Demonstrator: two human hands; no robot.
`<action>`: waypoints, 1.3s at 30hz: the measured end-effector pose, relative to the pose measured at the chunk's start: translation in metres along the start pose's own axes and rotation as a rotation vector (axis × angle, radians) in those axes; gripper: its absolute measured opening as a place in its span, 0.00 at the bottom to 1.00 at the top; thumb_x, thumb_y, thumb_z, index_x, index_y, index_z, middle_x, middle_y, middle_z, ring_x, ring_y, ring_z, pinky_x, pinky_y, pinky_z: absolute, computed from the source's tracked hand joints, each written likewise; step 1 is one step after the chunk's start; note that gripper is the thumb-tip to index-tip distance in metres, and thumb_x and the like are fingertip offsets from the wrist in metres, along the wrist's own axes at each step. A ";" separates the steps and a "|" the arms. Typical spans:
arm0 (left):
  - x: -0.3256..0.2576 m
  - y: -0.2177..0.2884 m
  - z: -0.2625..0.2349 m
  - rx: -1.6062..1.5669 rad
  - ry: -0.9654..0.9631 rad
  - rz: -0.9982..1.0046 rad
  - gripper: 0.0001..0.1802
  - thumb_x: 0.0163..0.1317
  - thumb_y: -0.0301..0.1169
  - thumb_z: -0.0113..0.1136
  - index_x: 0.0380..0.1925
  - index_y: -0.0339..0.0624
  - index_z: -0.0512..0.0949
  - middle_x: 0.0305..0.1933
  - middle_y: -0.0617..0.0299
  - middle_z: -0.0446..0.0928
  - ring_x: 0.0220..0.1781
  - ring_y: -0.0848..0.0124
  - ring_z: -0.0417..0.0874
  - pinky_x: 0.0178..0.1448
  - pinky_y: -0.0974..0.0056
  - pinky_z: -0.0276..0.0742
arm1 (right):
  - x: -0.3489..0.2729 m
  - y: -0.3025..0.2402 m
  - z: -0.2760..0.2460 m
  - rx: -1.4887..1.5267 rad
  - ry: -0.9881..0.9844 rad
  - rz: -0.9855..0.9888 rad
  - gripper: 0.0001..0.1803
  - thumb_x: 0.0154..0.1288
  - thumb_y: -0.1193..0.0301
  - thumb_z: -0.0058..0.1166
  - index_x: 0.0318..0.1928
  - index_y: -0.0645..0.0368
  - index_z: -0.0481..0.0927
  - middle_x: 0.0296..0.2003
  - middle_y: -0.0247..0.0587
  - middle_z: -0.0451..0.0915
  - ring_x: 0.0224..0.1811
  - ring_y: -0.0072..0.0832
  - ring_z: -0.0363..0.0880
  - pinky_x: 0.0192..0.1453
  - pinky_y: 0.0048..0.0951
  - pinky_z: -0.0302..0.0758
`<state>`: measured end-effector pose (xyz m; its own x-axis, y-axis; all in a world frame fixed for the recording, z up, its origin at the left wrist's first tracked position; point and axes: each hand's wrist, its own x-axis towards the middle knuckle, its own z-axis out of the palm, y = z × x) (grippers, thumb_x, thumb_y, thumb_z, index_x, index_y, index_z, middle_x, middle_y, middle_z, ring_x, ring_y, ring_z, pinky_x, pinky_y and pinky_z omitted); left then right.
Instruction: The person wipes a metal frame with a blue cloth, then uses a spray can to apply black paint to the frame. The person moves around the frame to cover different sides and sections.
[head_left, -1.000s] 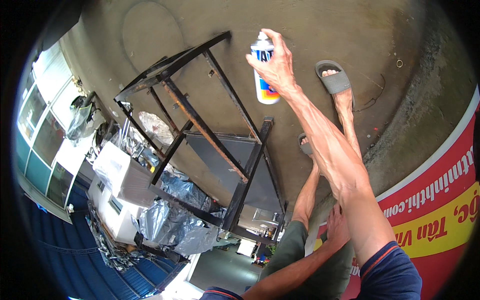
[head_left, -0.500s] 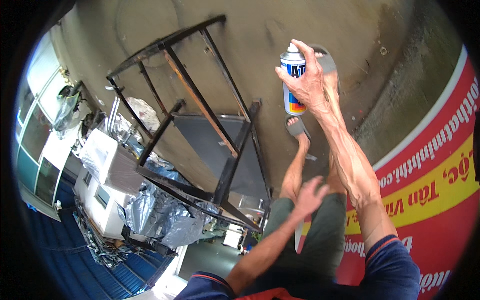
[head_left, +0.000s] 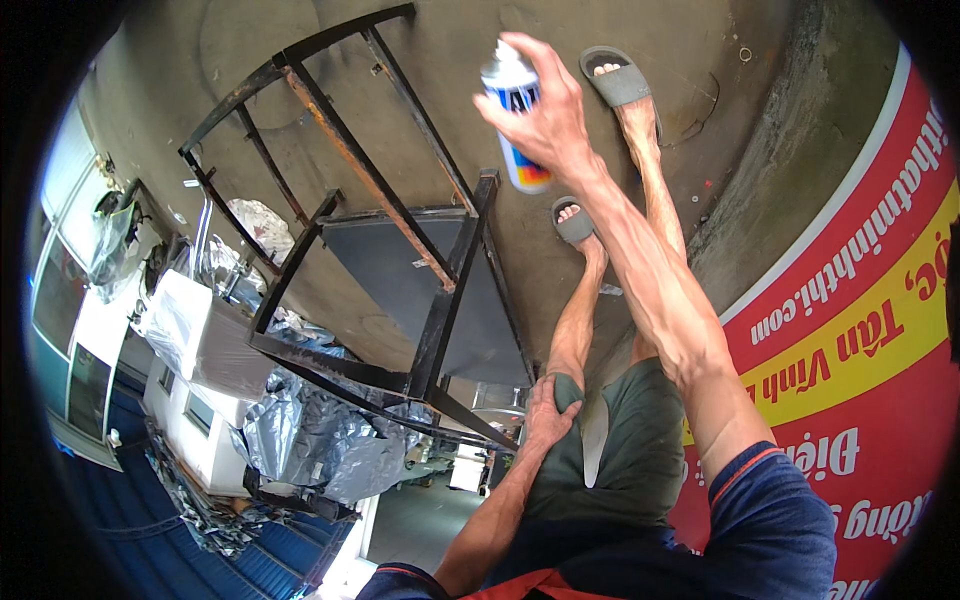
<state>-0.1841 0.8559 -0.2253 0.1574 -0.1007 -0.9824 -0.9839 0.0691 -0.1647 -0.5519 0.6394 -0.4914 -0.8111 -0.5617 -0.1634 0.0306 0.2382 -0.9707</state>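
Held out in front of me is a spray can point(head_left: 526, 165) with a white nozzle and a white, blue, red and yellow label. My right hand point(head_left: 555, 115) is wrapped round it, the index finger up at the nozzle. Just left of the can stands a dark metal frame point(head_left: 437, 320) of welded bars, some with rusty brown patches. A flat grey panel point(head_left: 400, 275) sits inside it. Lower down, my left hand point(head_left: 548, 412) rests on my knee by the hem of my green shorts, its fingers lying along the cloth and holding nothing.
Silvery plastic sheeting point(head_left: 350, 450) and a plastic-wrapped boxy piece point(head_left: 210, 335) lie left of the frame. A red and yellow banner point(head_left: 850, 345) runs along the right side. My feet in grey sandals point(head_left: 622, 85) stand on the concrete floor point(head_left: 480, 60).
My right hand has carried the spray can left and upward in view, closer to the frame. My left hand has come down from mid-air onto my knee. The whole view has shifted.
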 end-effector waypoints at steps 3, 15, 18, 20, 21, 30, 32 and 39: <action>0.000 -0.003 0.007 0.042 0.010 -0.003 0.54 0.62 0.47 0.77 0.83 0.51 0.57 0.85 0.46 0.58 0.82 0.41 0.65 0.79 0.38 0.68 | 0.025 0.014 0.023 0.023 -0.010 -0.075 0.37 0.55 0.66 0.77 0.66 0.53 0.76 0.52 0.52 0.83 0.53 0.47 0.86 0.59 0.46 0.85; 0.003 0.021 0.025 0.246 -0.084 -0.128 0.57 0.65 0.47 0.74 0.87 0.57 0.49 0.88 0.44 0.46 0.81 0.34 0.61 0.73 0.24 0.66 | -0.143 0.057 -0.014 -0.034 -0.457 0.193 0.38 0.57 0.67 0.72 0.69 0.49 0.74 0.52 0.52 0.78 0.52 0.56 0.84 0.57 0.53 0.84; 0.005 0.020 0.029 0.274 -0.096 -0.132 0.55 0.66 0.46 0.73 0.86 0.57 0.50 0.88 0.42 0.46 0.81 0.34 0.61 0.73 0.23 0.66 | -0.124 0.061 -0.002 -0.007 -0.450 0.252 0.38 0.56 0.70 0.74 0.68 0.55 0.75 0.52 0.53 0.81 0.56 0.52 0.83 0.62 0.48 0.81; 0.006 0.020 0.032 0.277 -0.075 -0.116 0.54 0.66 0.46 0.73 0.86 0.58 0.50 0.88 0.41 0.45 0.81 0.34 0.61 0.72 0.23 0.66 | -0.093 0.060 0.018 0.038 -0.289 0.109 0.37 0.56 0.70 0.75 0.67 0.56 0.76 0.53 0.53 0.82 0.56 0.50 0.84 0.62 0.47 0.82; 0.005 0.020 0.033 0.282 -0.103 -0.137 0.54 0.67 0.45 0.73 0.86 0.58 0.51 0.88 0.41 0.45 0.82 0.34 0.61 0.72 0.23 0.66 | -0.075 0.059 0.028 0.079 -0.217 0.070 0.37 0.57 0.70 0.76 0.67 0.56 0.76 0.55 0.53 0.82 0.56 0.49 0.85 0.61 0.46 0.83; 0.007 0.021 0.034 0.270 -0.101 -0.131 0.53 0.66 0.42 0.73 0.86 0.60 0.51 0.87 0.39 0.46 0.81 0.32 0.61 0.73 0.22 0.66 | -0.034 0.055 0.045 0.065 -0.129 -0.106 0.36 0.56 0.68 0.73 0.66 0.50 0.76 0.51 0.52 0.79 0.49 0.53 0.86 0.54 0.49 0.86; 0.007 0.021 0.033 0.262 -0.081 -0.117 0.53 0.66 0.42 0.72 0.86 0.60 0.51 0.87 0.39 0.46 0.81 0.32 0.60 0.73 0.22 0.66 | -0.070 0.058 0.036 0.051 -0.227 -0.056 0.35 0.57 0.69 0.72 0.67 0.49 0.76 0.50 0.52 0.78 0.47 0.55 0.86 0.50 0.51 0.86; 0.007 0.020 0.035 0.286 -0.068 -0.113 0.53 0.66 0.42 0.72 0.86 0.60 0.51 0.87 0.39 0.47 0.81 0.33 0.60 0.73 0.22 0.66 | -0.201 0.063 -0.019 -0.128 -0.623 0.185 0.37 0.58 0.68 0.72 0.69 0.50 0.75 0.52 0.52 0.77 0.49 0.57 0.85 0.53 0.54 0.85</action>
<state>-0.1994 0.8909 -0.2383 0.2791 -0.0576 -0.9585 -0.8977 0.3387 -0.2818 -0.3980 0.7823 -0.5166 -0.3087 -0.8464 -0.4339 0.0358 0.4455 -0.8945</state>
